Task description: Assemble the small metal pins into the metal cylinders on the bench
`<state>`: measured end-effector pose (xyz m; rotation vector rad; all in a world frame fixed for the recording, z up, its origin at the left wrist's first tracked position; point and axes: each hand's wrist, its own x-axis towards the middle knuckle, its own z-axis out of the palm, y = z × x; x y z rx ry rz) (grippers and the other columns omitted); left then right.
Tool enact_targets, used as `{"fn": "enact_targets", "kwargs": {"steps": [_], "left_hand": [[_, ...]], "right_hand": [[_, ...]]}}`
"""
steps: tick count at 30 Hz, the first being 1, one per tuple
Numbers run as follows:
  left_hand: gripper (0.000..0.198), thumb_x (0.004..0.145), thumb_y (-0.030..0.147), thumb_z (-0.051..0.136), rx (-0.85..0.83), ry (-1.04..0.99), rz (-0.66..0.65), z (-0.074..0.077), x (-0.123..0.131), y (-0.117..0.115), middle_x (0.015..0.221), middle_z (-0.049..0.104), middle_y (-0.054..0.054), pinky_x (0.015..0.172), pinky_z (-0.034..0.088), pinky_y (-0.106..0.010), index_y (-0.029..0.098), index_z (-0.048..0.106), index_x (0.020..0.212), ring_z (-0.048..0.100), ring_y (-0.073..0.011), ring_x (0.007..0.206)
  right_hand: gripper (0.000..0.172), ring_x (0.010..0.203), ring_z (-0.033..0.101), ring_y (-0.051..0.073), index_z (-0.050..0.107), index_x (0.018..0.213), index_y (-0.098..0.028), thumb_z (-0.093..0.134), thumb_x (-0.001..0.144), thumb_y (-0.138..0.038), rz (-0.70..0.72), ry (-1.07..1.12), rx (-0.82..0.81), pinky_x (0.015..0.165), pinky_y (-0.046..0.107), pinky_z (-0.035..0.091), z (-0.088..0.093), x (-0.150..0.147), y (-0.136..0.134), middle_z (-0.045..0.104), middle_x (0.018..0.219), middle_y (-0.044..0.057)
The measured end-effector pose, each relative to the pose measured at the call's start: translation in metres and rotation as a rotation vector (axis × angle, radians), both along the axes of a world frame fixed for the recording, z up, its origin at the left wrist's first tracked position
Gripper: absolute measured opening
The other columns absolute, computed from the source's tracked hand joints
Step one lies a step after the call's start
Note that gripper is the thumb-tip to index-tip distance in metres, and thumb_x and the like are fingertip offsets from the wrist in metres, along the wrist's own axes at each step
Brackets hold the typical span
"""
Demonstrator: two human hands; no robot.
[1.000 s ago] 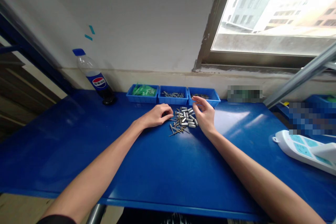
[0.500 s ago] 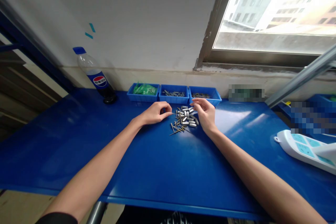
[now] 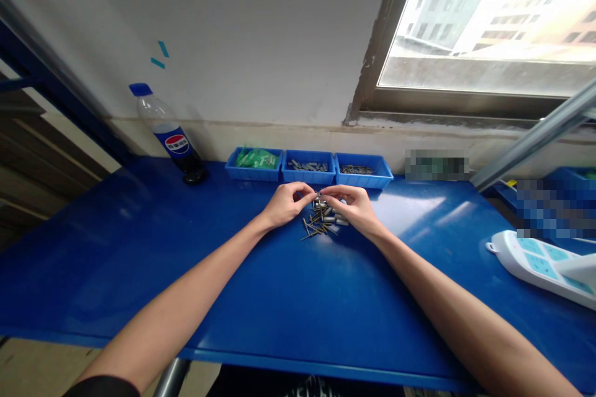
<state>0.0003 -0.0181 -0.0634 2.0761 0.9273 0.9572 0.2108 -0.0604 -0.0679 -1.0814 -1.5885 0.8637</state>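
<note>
My left hand is pinched at the fingertips on a thin metal pin, of which very little shows. My right hand meets it from the other side, thumb and forefinger closed on what looks like a small silver cylinder, mostly hidden. Both sets of fingertips touch or nearly touch above a loose pile on the blue table. In the pile, thin brass-coloured pins lie toward the left and front. Short silver cylinders lie on the right, partly covered by my right hand.
Behind the pile stand three blue bins: a left one with a green bag, a middle one with silver cylinders, a right one with pins. A cola bottle is at back left, a white power strip at right.
My hands have come together above the pile. The left moved right with the pin, and the right moved left over the silver cylinders.
</note>
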Motion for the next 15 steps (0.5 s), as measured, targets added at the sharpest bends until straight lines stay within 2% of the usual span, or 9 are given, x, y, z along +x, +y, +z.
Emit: {"fn": "enact_targets", "kwargs": {"steps": [3,5,8,10,12,15], "left_hand": [[0.027,0.097,0.041,0.061,0.105,0.076,0.012,-0.002,0.000,0.000,0.094,0.077,-0.006,0.077,0.052,-0.031,0.018,0.076,0.094,0.069,-0.0192,0.083],[0.024,0.098,0.035,0.059,0.213,0.141,0.002,-0.004,-0.001,0.001,0.103,0.077,-0.007,0.087,0.052,-0.035,0.019,0.076,0.099,0.068,-0.0212,0.093],[0.020,0.098,0.027,0.059,0.325,0.216,-0.057,-0.007,-0.005,0.003,0.112,0.076,-0.008,0.101,0.050,-0.040,0.019,0.077,0.104,0.065,-0.0239,0.107],[0.018,0.096,0.025,0.061,0.349,0.246,-0.081,-0.008,-0.007,0.005,0.111,0.075,-0.008,0.102,0.050,-0.041,0.019,0.077,0.103,0.064,-0.0243,0.108],[0.016,0.095,0.024,0.063,0.354,0.272,-0.084,-0.009,-0.010,0.006,0.109,0.075,-0.008,0.101,0.050,-0.041,0.019,0.076,0.101,0.063,-0.0248,0.107],[0.013,0.094,0.026,0.064,0.347,0.308,-0.068,-0.006,-0.012,0.007,0.106,0.074,-0.009,0.099,0.050,-0.042,0.019,0.074,0.098,0.063,-0.0255,0.105]], "right_hand": [[0.021,0.081,0.074,0.024,0.081,0.092,-0.021,0.074,0.083,-0.038,-0.037,0.075,-0.013,0.077,0.037,0.057,-0.001,0.002,0.000,0.080,0.088,0.007],[0.020,0.087,0.074,0.025,0.079,0.096,-0.021,0.070,0.083,-0.034,-0.152,0.152,0.050,0.080,0.037,0.057,-0.003,0.005,0.002,0.080,0.093,0.006],[0.040,0.096,0.071,0.025,0.073,0.120,-0.023,0.064,0.081,-0.028,-0.330,0.240,0.142,0.083,0.039,0.057,-0.006,0.010,0.006,0.077,0.118,0.008],[0.052,0.092,0.070,0.023,0.066,0.132,-0.025,0.062,0.079,-0.027,-0.376,0.250,0.141,0.081,0.039,0.057,-0.007,0.011,0.007,0.072,0.129,0.009],[0.054,0.087,0.069,0.022,0.063,0.133,-0.025,0.061,0.078,-0.027,-0.386,0.251,0.128,0.079,0.039,0.056,-0.006,0.011,0.008,0.072,0.128,0.009],[0.048,0.085,0.068,0.022,0.064,0.125,-0.023,0.062,0.077,-0.028,-0.394,0.255,0.113,0.076,0.037,0.055,-0.005,0.010,0.007,0.074,0.117,0.009]]}}
